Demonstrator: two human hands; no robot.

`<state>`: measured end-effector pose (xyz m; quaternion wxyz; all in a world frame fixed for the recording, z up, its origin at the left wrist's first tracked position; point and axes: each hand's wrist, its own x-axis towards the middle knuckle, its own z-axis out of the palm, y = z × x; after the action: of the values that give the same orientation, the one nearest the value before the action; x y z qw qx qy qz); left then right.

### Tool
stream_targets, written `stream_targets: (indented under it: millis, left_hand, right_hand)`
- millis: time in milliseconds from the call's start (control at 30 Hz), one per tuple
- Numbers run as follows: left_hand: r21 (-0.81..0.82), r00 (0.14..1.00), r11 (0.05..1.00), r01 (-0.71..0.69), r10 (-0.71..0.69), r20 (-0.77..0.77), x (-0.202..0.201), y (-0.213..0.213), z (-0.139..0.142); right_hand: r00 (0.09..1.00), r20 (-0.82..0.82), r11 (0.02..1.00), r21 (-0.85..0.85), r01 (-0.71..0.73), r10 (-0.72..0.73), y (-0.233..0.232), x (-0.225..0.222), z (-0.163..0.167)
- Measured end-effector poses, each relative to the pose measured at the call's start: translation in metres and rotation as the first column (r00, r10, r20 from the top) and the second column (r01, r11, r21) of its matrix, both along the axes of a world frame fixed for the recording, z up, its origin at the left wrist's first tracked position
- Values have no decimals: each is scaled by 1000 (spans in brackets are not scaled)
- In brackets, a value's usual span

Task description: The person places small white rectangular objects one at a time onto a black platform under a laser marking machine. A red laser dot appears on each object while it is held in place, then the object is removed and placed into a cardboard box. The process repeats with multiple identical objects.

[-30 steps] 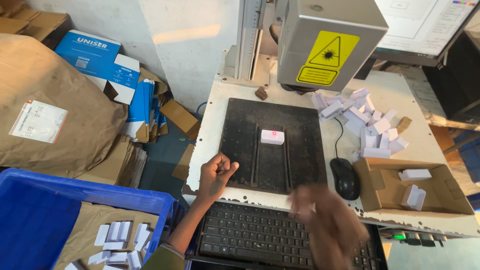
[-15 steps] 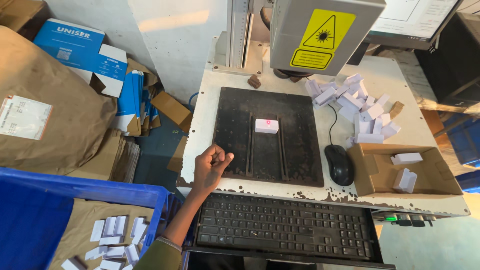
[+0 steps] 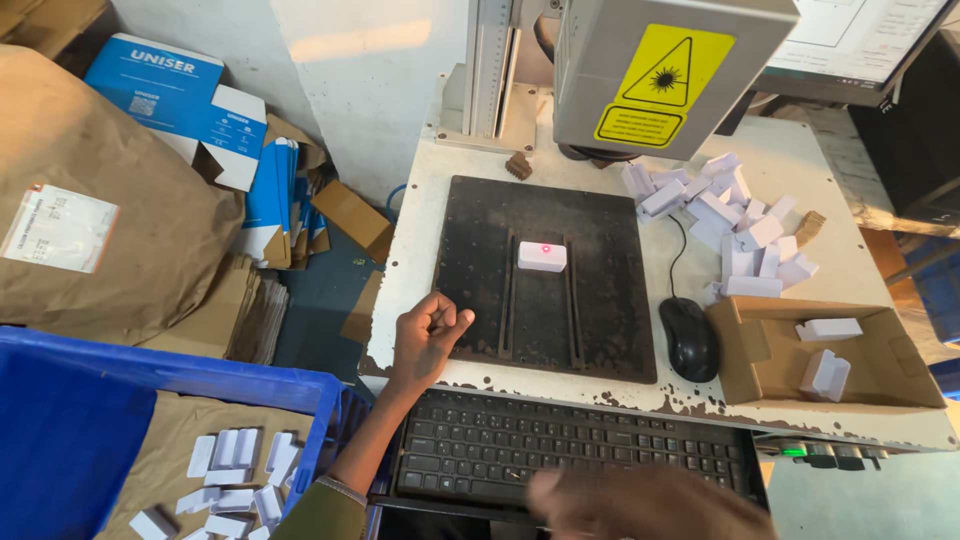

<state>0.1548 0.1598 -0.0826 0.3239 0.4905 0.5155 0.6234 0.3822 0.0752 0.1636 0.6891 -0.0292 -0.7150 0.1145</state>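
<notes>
White plastic formed the small rectangular block (image 3: 541,256) that lay between two raised rails at the centre of the black work plate (image 3: 480,240), with a red light spot on its top face and the grey laser head (image 3: 660,70) mounted above. Neither hand touched the block. The left hand (image 3: 428,335) rested at the near left edge of the plate, fingers curled loosely into the palm and holding nothing visible. The right hand (image 3: 640,505) appeared as a blur over the near edge of the black keyboard (image 3: 560,450); whether it was open or closed could not be determined. Judged from the layout, the piece was seated under the head and the marking cycle was at or close to its start, while removal of the block remained outstanding. A heap of similar white pieces (image 3: 735,215) lay on the table to the right of the plate, two more sat in an open cardboard tray (image 3: 760,355), and further pieces lay in the blue crate (image 3: 200,375) at lower left; which lot was finished could not be told. A black mouse (image 3: 688,338) and its cable lay just beside the plate's right edge. Nothing obstructed the block from above except the head itself.
</notes>
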Motion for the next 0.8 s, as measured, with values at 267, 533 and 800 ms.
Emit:
stream_targets:
  millis: [267, 533, 800]
  left_hand:
    - [-3, 1000, 1000, -2, 2, 6, 0, 2, -2]
    - [24, 1000, 1000, 1, 0, -6, 0, 1, 1]
    - [-22, 1000, 1000, -12, 12, -29, 1, -1, 6]
  right_hand:
    - [894, 321, 601, -662, 448, -314, 111, 41, -103]
    - [543, 747, 476, -345, 809, -382, 178, 57, -203]
    - [439, 769, 449, -222, 866, -465, 179, 52, -222]
